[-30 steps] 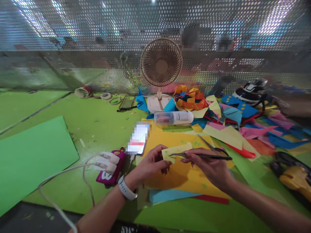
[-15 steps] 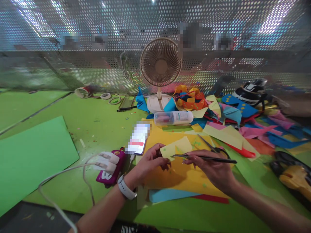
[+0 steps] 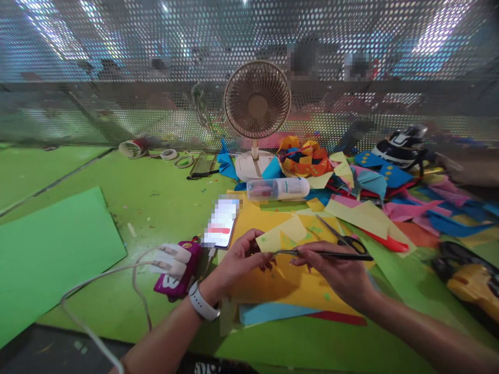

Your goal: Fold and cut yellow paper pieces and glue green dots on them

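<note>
- Between the two hands, the dark tweezers (image 3: 335, 254) lie almost level; their thin tip points left, to the left hand (image 3: 244, 257), and their thick end goes out past the right hand (image 3: 337, 270).
- At the fingers of the left hand is the pale yellow paper (image 3: 286, 232); its long axis rises from these fingers to the upper right.
- Compared with one second ago, the right end of the paper is higher, and the tip of the tweezers has moved from the paper's face to just beside the left thumb.
- The left hand pinches the paper; its wrist, with a white watch (image 3: 202, 303), comes from the lower left.
- The right hand is closed on the tweezers, its forearm coming from the lower right; I cannot tell if the tip grips something.
- Below both hands is an orange-yellow sheet (image 3: 280, 283).
</note>
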The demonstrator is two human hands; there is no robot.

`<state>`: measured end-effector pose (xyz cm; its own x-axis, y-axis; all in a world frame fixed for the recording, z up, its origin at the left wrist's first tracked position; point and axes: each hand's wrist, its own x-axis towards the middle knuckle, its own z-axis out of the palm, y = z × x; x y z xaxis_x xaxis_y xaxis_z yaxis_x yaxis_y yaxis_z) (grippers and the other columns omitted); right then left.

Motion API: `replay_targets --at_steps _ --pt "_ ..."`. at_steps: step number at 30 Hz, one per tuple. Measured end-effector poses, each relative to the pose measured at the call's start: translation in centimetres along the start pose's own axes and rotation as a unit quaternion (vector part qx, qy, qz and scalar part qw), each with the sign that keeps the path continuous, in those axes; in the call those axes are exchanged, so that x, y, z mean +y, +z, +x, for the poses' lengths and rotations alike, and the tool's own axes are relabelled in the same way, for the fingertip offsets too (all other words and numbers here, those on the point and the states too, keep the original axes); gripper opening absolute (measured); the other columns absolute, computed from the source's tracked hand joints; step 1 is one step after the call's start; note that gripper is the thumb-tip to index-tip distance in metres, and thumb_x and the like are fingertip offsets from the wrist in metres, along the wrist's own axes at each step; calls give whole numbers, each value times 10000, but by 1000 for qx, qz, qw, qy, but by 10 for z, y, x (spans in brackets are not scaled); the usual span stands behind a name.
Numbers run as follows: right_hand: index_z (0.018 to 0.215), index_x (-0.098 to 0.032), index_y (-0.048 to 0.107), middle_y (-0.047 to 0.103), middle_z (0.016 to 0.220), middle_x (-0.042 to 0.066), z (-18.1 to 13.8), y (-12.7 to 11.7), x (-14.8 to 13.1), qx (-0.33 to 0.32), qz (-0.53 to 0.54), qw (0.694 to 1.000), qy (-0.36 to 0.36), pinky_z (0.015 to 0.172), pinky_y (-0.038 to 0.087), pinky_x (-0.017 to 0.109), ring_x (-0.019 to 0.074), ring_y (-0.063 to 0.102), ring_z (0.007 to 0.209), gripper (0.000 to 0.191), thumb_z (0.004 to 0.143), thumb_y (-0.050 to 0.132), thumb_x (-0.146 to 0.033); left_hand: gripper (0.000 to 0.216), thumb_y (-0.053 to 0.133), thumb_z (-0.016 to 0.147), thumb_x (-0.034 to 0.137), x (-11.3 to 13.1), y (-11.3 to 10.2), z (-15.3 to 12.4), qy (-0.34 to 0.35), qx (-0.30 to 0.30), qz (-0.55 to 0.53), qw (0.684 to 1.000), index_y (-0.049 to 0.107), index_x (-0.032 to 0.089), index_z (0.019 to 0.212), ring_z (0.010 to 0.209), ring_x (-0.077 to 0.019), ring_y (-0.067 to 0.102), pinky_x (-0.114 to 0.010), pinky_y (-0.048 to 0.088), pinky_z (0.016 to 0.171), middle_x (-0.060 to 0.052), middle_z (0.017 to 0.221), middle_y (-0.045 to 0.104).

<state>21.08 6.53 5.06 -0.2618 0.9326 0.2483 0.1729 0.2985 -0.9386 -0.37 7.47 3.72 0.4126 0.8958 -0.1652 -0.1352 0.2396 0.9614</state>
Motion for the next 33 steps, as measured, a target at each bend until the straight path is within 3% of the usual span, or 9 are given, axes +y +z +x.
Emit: replay_targets --at_steps 14,23,33 --pt "877 -192 657 717 780 49 0 1 -3 12 58 997 45 560 548 266 187 684 676 125 787 609 -264 277 651 741 239 6 4 -1 -3 9 -2 1000 465 151 926 615 -113 596 -207 428 568 -16 701 636" --pt "837 -132 632 713 750 90 10 4 12 33 227 958 171 463 515 235 193 681 617 227 757 639 -344 335 700 689 246 5 5 -1 -4 22 -40 999 474 157 919 593 -101 595 -213 444 582 6 713 627" --pt "822 -133 638 718 760 90 11 3 12 37 241 951 191 470 506 206 171 680 623 216 752 646 -337 340 703 679 242 9 9 -2 -14 37 -20 999 481 154 922 592 -106 593 -214 435 578 5 681 629"
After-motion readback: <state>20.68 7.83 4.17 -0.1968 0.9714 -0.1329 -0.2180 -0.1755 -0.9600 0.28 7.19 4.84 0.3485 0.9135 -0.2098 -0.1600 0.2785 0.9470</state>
